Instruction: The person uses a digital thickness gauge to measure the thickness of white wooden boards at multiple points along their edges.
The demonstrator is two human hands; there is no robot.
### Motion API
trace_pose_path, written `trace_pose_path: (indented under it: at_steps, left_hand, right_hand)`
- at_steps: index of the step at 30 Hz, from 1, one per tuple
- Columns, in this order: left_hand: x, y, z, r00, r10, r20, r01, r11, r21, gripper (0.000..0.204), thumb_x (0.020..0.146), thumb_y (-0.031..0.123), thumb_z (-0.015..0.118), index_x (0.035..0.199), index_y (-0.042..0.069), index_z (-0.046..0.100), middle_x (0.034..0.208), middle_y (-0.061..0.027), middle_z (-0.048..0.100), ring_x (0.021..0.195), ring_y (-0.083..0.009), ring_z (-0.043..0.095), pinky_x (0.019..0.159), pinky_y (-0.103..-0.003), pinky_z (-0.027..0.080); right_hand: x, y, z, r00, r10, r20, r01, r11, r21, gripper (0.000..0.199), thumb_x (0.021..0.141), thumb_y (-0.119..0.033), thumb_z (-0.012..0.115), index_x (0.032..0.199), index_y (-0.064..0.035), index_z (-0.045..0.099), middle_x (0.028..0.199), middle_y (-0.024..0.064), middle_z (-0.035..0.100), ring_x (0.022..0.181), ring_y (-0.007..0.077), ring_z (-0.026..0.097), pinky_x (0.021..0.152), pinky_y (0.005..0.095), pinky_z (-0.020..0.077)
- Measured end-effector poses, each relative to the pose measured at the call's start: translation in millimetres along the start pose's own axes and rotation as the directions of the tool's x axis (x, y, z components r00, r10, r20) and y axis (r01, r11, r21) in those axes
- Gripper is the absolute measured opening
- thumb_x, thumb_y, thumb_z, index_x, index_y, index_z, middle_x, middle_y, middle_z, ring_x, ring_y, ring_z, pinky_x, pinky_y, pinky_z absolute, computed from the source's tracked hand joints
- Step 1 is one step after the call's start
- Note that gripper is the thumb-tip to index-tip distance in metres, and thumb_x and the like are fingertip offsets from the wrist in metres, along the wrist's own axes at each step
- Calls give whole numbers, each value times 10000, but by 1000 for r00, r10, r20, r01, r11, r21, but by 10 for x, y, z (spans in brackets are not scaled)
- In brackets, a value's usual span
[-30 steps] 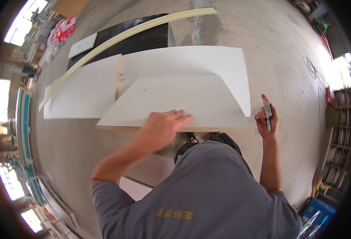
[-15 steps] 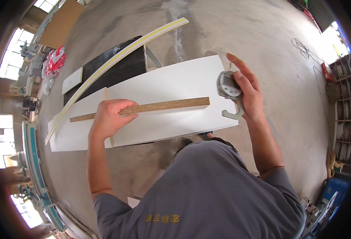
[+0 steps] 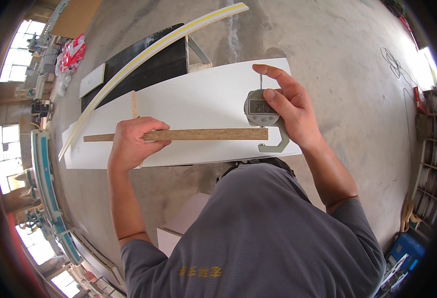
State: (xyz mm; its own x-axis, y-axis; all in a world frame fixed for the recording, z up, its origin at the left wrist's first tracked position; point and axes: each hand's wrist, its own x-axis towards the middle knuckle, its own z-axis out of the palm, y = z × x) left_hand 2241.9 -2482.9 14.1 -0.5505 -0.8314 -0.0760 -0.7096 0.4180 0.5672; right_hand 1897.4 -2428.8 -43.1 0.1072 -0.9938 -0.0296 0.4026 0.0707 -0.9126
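Note:
My left hand (image 3: 136,140) is closed round a long strip of particle board (image 3: 206,134), thumb on the near side and fingers on the far side, its raw brown edge facing up. In my right hand (image 3: 294,110) is a digital thickness gauge (image 3: 262,108) with a round grey body, a lit display and a C-shaped jaw. The strip's right end sits within the jaw opening, between the upper spindle and the lower anvil. My right index finger lies at the top of the gauge's thin plunger, and the thumb rests beside the display. Below both is a large white panel (image 3: 198,94).
A curved white strip with a yellow line (image 3: 149,52) crosses the panel's far left side. Behind it lies a black board (image 3: 154,74) with a small white piece (image 3: 92,81). Machinery (image 3: 47,179) lines the left, shelving (image 3: 427,164) the right; a cable (image 3: 392,62) lies on the floor.
My right hand has brought the gauge left and over the strip's right end, which now sits in the jaw. My left hand still grips the strip, now turned nearly level.

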Motion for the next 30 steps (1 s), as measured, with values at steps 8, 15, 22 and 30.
trace_pose_path:
  at_steps: [8,15,22,30]
  left_hand:
    - [-6,48,-3,1000,-18,-9,18,1000,-1,305,651,-37,857,934,-12,747,860,-94,743,753,-193,703,703,-291,552]
    - [-23,25,18,999,28,-21,-28,1000,8,292,651,-41,847,921,-10,742,845,-95,735,735,-200,696,671,-298,537]
    - [-6,36,-12,1000,-1,0,1,1000,-8,276,666,11,866,916,13,749,861,-88,746,755,-220,710,688,-309,552]
    - [-2,11,8,999,35,-15,-35,999,-21,287,650,-45,837,918,-5,742,820,-93,723,713,-200,687,655,-298,525]
  right_hand:
    - [11,-32,5,999,13,-30,-14,999,-44,328,1064,-140,553,1352,17,541,977,90,729,887,114,688,821,280,553]
    - [91,24,-40,1000,18,-14,-18,1000,8,230,1054,-135,570,1227,15,596,884,44,711,806,74,659,735,256,528]
    - [107,64,-34,999,-9,-34,11,998,64,197,1041,-117,581,1184,17,608,855,28,701,766,59,642,697,240,514]
    - [137,45,-59,1000,3,-16,-2,998,61,202,1032,-120,599,1175,22,613,859,32,705,756,57,641,687,234,509]
